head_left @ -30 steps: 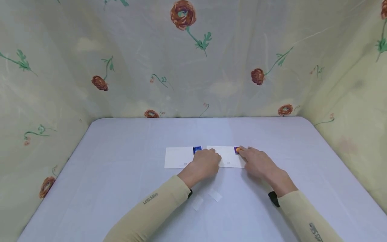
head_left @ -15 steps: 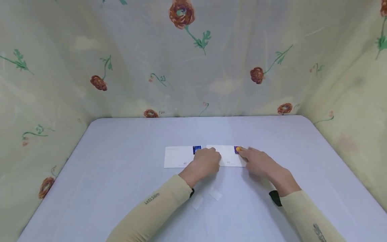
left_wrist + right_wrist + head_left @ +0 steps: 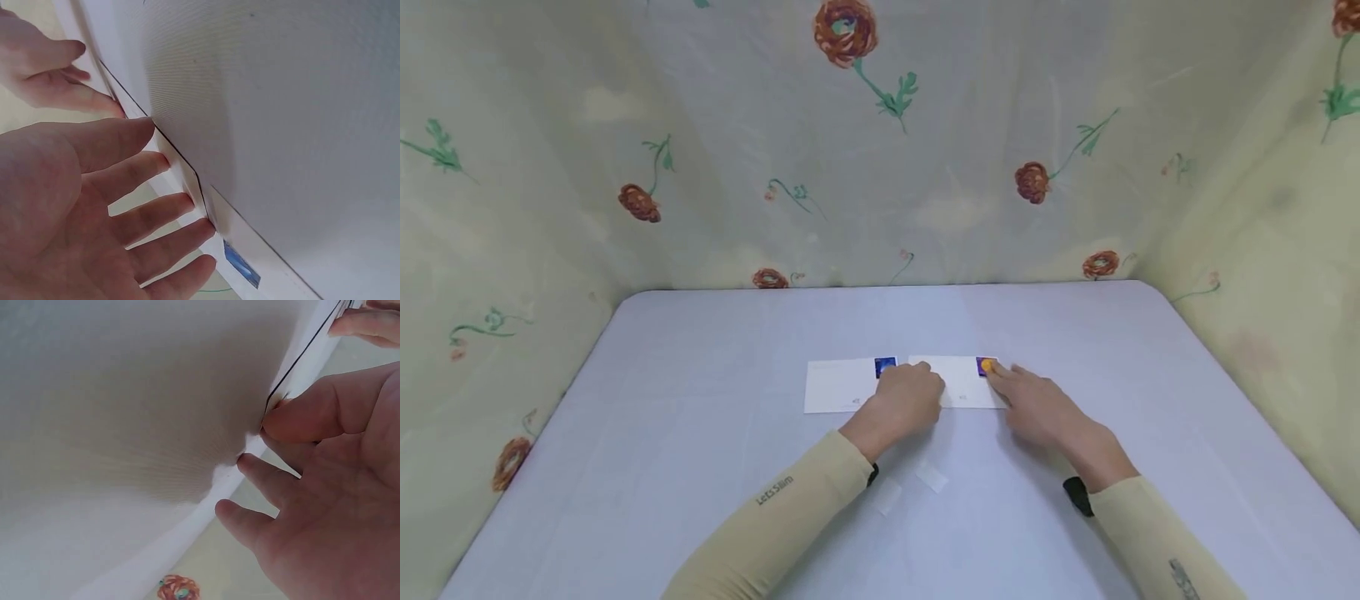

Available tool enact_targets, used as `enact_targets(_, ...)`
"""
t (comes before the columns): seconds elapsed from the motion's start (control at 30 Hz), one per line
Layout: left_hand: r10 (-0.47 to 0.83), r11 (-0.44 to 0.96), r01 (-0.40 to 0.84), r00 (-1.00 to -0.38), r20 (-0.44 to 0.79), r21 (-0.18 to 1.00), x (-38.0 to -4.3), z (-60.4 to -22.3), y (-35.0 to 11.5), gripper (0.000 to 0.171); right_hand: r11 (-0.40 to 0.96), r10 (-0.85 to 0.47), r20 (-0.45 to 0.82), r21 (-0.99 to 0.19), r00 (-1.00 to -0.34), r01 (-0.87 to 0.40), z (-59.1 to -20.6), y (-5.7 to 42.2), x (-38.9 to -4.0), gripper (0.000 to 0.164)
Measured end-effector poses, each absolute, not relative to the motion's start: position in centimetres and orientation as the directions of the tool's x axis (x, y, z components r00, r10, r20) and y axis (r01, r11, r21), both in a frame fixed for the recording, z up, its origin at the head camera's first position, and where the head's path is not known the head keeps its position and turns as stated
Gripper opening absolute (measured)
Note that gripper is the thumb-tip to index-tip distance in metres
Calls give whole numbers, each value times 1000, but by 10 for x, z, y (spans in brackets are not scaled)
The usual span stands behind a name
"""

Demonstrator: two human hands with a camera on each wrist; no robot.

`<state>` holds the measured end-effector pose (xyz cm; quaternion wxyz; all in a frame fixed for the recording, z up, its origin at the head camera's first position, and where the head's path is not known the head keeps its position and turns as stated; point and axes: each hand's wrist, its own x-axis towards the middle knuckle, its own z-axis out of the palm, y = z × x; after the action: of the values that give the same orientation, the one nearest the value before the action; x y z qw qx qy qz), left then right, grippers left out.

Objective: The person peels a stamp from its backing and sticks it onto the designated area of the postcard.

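Note:
Two white envelopes lie side by side on the table. The left envelope (image 3: 831, 387) has a dark blue stamp (image 3: 884, 367) at its upper right corner. The right envelope (image 3: 958, 383) bears a purple stamp (image 3: 981, 368) with a yellow-orange round shape. My left hand (image 3: 904, 397) rests its fingertips by the right envelope's left end, covering part of both envelopes. In the left wrist view its fingers reach out loosely along the envelope's edge. My right hand (image 3: 1037, 404) presses the stamp with an outstretched index finger. Its thumb (image 3: 300, 419) touches the envelope's corner in the right wrist view.
Two small pale strips (image 3: 932, 478) lie on the white tabletop (image 3: 700, 467), nearer me than the envelopes. A flower-printed curtain (image 3: 955, 167) stands behind the table and along both sides.
The hands and envelopes hold nearly the same places. The whole head view has shifted slightly up and left, while the right index finger stays at the purple stamp.

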<state>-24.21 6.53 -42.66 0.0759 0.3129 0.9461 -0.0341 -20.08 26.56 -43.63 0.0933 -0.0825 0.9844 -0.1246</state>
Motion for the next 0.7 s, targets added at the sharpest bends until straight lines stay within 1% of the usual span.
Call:
enact_targets(0.3,579,806,592,-790,-201,-4,-247,-424,64,28,965,-203,-171,-202,-964,-167,-435,261,-200,59)
enact_targets(0.53,597,785,616,-778,-197,-57,-248,-425,63,27,949,-233,-279,-275,-931,-155,-426,261,-202,63)
enact_targets(0.6,593,786,615,-779,-205,-67,-248,-424,62,28,945,-247,-275,-279,-929,-168,-426,261,-203,63)
enact_targets(0.7,585,787,612,-779,-228,-72,-248,-422,60,30,948,-253,-241,-253,-937,-191,-429,261,-203,62)
